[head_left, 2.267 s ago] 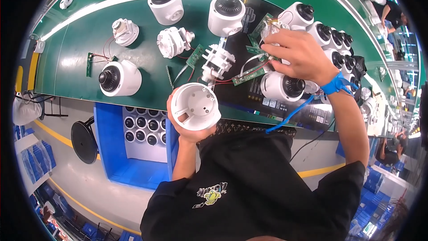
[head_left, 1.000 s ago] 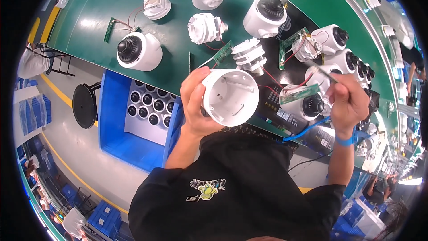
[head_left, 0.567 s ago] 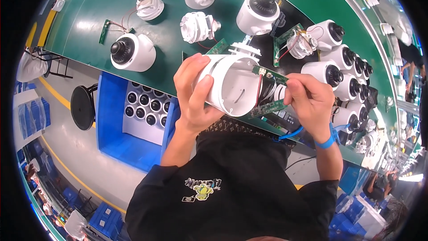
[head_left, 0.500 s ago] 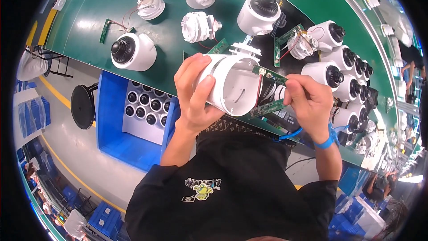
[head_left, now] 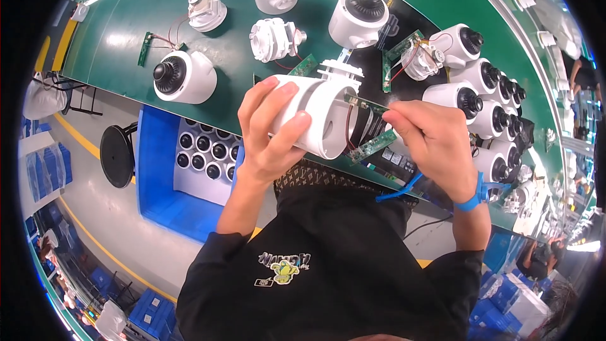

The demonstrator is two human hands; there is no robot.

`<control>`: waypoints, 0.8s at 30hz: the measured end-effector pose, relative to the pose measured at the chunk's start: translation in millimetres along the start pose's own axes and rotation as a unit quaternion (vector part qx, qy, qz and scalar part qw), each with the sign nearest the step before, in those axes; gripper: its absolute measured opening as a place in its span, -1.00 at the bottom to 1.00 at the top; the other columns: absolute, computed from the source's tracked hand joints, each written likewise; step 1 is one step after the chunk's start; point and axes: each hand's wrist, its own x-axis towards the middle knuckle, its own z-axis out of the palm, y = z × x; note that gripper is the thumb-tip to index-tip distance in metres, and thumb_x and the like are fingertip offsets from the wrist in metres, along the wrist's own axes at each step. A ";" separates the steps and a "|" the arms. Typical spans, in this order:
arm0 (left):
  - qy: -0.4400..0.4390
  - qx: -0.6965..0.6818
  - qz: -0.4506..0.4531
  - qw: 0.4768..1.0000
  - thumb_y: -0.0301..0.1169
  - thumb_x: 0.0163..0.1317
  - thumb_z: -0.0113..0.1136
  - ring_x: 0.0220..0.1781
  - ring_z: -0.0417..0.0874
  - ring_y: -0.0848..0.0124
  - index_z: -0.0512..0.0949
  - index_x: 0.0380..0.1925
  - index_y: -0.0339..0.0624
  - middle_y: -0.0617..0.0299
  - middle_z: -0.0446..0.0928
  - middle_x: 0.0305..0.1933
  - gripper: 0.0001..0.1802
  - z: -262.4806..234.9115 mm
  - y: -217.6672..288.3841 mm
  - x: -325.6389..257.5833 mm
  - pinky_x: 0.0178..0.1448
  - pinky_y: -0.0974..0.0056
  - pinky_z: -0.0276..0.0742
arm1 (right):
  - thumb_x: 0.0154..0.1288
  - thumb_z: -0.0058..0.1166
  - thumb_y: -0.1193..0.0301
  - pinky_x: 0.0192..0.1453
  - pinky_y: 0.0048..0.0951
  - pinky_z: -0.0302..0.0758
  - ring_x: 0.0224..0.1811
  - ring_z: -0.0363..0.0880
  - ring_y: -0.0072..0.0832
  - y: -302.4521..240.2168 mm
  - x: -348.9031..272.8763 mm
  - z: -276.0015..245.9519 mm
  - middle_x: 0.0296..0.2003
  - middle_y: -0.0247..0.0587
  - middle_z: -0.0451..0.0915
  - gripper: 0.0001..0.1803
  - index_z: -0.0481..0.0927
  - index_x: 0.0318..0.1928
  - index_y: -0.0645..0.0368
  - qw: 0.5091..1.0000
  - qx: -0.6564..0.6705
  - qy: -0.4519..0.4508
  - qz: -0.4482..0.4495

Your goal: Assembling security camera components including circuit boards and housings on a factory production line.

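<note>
At the left of the frame I note a blue bin point(head_left: 165, 183) of lens parts below the green bench point(head_left: 126, 25), with a white dome camera point(head_left: 184, 77) above it. At centre, the left hand point(head_left: 268, 132) is wrapped around the white camera housing point(head_left: 312, 115), fingers closed on its shell. Just right, the right hand point(head_left: 435, 145) pinches a green circuit board point(head_left: 374, 145) at the housing's open mouth. A row of finished cameras point(head_left: 489, 95) runs along the right edge.

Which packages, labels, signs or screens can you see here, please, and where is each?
Blue tray: beside the green bench, at the person's left, rectangular, holding a white insert of round black parts.
Blue crates: lower right floor, stacked, boxy.
Chest print: small yellow-green emblem on the black shirt.
No screens or signs can be made out.
</note>
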 end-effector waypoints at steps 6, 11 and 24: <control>-0.050 -0.026 0.046 0.997 -0.56 -0.27 0.34 0.16 0.40 -0.01 0.46 -0.03 0.09 0.11 0.41 0.15 -0.34 1.8 2.3 -0.5 0.09 -0.04 0.42 | 0.16 0.17 0.42 -0.48 -0.21 0.40 -0.49 0.51 -0.06 0.8 0.8 11.2 -0.55 -0.05 0.51 -0.83 0.51 -0.41 0.26 1.000 -0.009 -0.027 -0.002; -0.007 -0.042 0.018 0.999 -0.53 -0.31 0.44 0.14 0.41 -0.04 0.42 0.00 0.06 0.06 0.39 0.16 -0.27 6.4 4.2 4.5 0.04 0.00 0.49 | 0.09 0.25 0.40 -0.38 -0.42 0.41 -0.50 0.47 -0.32 6.1 17.6 -10.5 -0.44 -0.15 0.54 -0.67 0.59 -0.10 0.21 0.991 0.082 -0.108 -0.022; -0.041 -0.047 0.033 0.998 -0.43 -0.15 0.43 0.11 0.42 -0.04 0.45 -0.05 0.08 0.03 0.44 0.12 -0.42 -1.2 4.1 13.3 -0.02 0.04 0.51 | -0.05 0.31 0.38 -0.35 -0.30 0.45 -0.44 0.56 -0.15 14.2 38.8 17.9 -0.51 -0.06 0.59 -0.75 0.67 -0.34 0.26 0.985 0.155 -0.074 -0.027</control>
